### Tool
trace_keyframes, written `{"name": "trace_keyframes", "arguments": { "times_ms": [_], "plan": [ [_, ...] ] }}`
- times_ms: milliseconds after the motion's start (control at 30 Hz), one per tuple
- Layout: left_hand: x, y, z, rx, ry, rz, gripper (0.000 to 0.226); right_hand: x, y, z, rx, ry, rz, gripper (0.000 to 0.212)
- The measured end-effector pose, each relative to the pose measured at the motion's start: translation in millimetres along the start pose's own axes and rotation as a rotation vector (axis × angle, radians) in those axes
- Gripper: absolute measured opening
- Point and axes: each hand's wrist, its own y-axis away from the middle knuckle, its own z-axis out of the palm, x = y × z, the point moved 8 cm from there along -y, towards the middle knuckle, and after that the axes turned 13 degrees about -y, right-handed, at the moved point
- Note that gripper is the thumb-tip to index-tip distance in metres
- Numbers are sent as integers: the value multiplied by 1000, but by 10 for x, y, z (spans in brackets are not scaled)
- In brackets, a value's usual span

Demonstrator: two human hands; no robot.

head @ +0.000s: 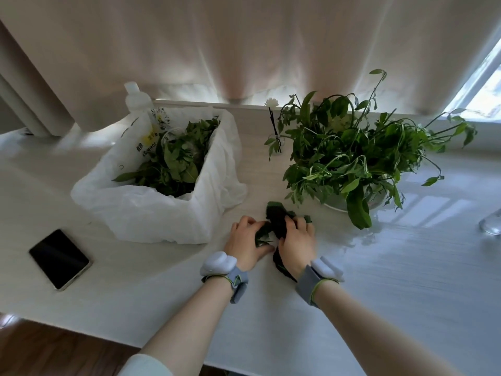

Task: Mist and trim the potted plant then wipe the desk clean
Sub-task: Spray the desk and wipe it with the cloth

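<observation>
My left hand (248,238) cups cut leaves (262,236); my right hand (295,241) grips a dark cloth (278,222). I judge wiping has started; next, leaves go into the bag (151,210).

Left hand (245,238) and right hand (295,241) side by side, fingers curled, apparently gripping.

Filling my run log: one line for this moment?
left hand: gathering leaf clippings | right hand: on dark cloth | potted plant: right | lined bin: holds trimmings
</observation>
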Motion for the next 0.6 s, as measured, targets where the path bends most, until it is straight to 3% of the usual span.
{"name": "trace_keyframes", "arguments": {
  "times_ms": [133,267,400,600],
  "plan": [
    [102,22,-50,60,86,-68,32,-105,38,64,-55,-96,26,47],
    [99,108,-69,96,118,-188,26,-170,97,31,-65,-335,12,41],
    [-3,165,-185,151,305,-301,20,-94,150,-138,19,-652,130,38],
    [34,222,-1207,464,367,-189,10,-348,144,-362,139,-945,173,28]
  ]
}}
